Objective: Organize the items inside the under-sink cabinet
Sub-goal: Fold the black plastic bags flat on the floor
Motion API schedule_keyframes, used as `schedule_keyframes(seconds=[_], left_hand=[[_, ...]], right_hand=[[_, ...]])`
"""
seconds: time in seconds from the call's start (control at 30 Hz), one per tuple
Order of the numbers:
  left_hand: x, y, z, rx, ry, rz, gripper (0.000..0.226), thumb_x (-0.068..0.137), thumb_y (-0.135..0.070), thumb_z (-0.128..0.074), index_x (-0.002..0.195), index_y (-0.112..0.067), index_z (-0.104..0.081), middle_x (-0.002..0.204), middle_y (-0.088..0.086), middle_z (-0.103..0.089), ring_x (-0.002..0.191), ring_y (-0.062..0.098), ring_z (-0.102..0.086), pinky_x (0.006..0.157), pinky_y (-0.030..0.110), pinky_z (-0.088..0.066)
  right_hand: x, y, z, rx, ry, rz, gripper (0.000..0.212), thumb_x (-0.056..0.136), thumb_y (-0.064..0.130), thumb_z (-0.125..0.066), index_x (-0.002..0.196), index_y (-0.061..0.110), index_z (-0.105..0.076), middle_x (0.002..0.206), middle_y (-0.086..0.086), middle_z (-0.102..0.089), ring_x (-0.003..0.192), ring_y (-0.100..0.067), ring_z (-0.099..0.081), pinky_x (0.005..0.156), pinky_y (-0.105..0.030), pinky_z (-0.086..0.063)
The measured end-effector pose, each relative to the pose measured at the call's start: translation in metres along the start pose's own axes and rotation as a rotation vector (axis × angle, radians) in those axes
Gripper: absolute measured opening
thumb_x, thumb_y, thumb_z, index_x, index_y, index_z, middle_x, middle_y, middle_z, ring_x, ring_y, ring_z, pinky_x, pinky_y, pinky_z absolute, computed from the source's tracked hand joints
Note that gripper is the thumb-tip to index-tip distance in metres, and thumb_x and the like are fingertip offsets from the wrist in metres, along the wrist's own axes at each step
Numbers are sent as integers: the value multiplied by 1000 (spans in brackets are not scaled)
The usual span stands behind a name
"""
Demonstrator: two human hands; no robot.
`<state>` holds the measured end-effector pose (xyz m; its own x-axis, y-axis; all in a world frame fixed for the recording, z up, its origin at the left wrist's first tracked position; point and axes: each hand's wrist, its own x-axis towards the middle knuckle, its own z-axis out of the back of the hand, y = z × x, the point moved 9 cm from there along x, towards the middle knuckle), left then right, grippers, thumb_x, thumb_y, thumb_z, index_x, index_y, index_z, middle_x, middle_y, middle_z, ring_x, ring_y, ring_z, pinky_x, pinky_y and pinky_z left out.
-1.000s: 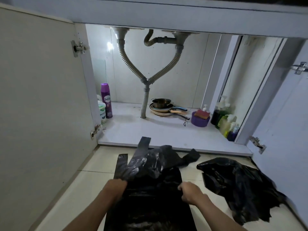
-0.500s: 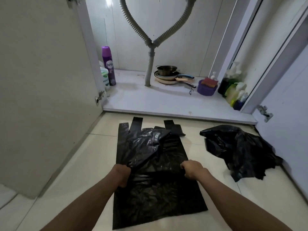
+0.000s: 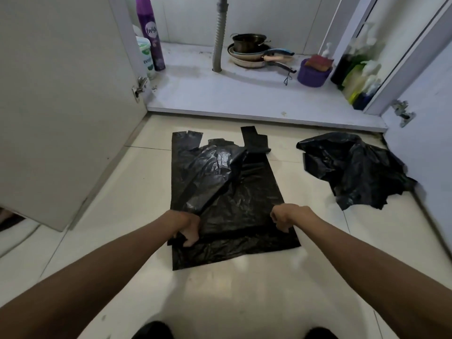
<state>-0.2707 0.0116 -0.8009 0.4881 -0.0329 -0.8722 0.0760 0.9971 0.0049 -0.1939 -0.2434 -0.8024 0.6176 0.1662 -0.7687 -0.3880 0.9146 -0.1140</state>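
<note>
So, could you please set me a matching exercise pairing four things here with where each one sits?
Things: 1 flat black bag; 2 crumpled black bag; 3 purple spray can; 4 stacked pans.
Places: A by the cabinet left wall; B floor, by the right door; C beside the drain pipe; D floor, gripped by left hand and right hand.
Pairs: 1-D, 2-B, 3-A, 4-C.

floor (image 3: pixel 244 302) — pale tiles | drain pipe (image 3: pixel 218 45) (grey, corrugated) — upright

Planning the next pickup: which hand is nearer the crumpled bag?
Right. The right hand grips the flat bag on the side toward the crumpled bag; the left hand grips the far side.
</note>
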Motion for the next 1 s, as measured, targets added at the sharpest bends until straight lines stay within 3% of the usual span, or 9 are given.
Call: schedule_keyframes(seconds=[0.13,0.27,0.4,0.5,0.6,0.67,0.73,0.83,1.0], left_hand=[[5,-8,-17,11,32,-23,46,69,-19,-76,111,-3,-65,104,19,-68,75,27,-64,62,30,-54],[5,-13,-21,-42,45,-50,51,67,-34,-82,108,-6,-66,87,8,-66,71,21,-64,62,27,-55],[-4,-21,-27,-161,194,-33,74,63,-66,-75,110,-10,-63,93,2,-66,93,20,-65,84,33,-55],[0,-21,-7,-246,83,-34,62,72,-70,-65,92,-11,-63,87,2,-66,82,18,-64,73,27,-51],[-3,-26,39,-41,-507,-110,75,75,-68,-62,124,-11,-52,118,7,-58,107,25,-57,85,35,-49],[-11,-34,40,-60,-758,-137,75,85,-60,-54,140,-13,-33,137,11,-41,128,29,-40,102,42,-39],[-14,-41,29,-167,-913,-148,64,95,-48,-41,146,-12,-29,149,14,-31,139,30,-27,114,42,-28],[-5,-42,2,-286,-956,-80,67,96,-45,-18,151,-8,-24,159,16,-17,148,30,-12,119,48,-15],[16,-38,-30,-307,-954,-17,69,99,-51,-12,152,-9,-25,159,15,-16,147,29,-15,119,50,-14]], right_hand=[[-1,3,-11,-88,104,10,30,70,5,-71,100,9,-67,96,-12,-64,87,-29,-62,72,-34,-51],[-14,-3,-11,-52,114,-18,25,71,5,-72,94,10,-65,89,-7,-61,79,-27,-60,66,-34,-50],[-28,-6,-14,24,315,-18,28,76,12,-74,103,13,-68,99,0,-67,99,-19,-66,83,-33,-55],[-34,-1,-6,62,436,-18,16,82,21,-73,96,20,-66,109,0,-65,103,-17,-64,88,-34,-54],[-11,18,31,102,-91,22,38,84,38,-69,113,15,-62,116,-7,-63,103,-27,-62,89,-38,-52],[-14,43,46,153,-547,70,46,91,39,-58,128,12,-52,127,-12,-54,117,-32,-52,95,-42,-44],[-21,70,34,264,-776,134,47,97,34,-49,139,13,-44,138,-12,-46,130,-31,-42,103,-47,-40],[-21,91,10,341,-892,146,54,101,37,-36,150,13,-34,154,-12,-36,145,-31,-27,115,-54,-28],[-5,94,-22,368,-823,101,64,102,54,-22,157,25,-8,164,-9,-9,151,-28,-4,121,-53,-9]])
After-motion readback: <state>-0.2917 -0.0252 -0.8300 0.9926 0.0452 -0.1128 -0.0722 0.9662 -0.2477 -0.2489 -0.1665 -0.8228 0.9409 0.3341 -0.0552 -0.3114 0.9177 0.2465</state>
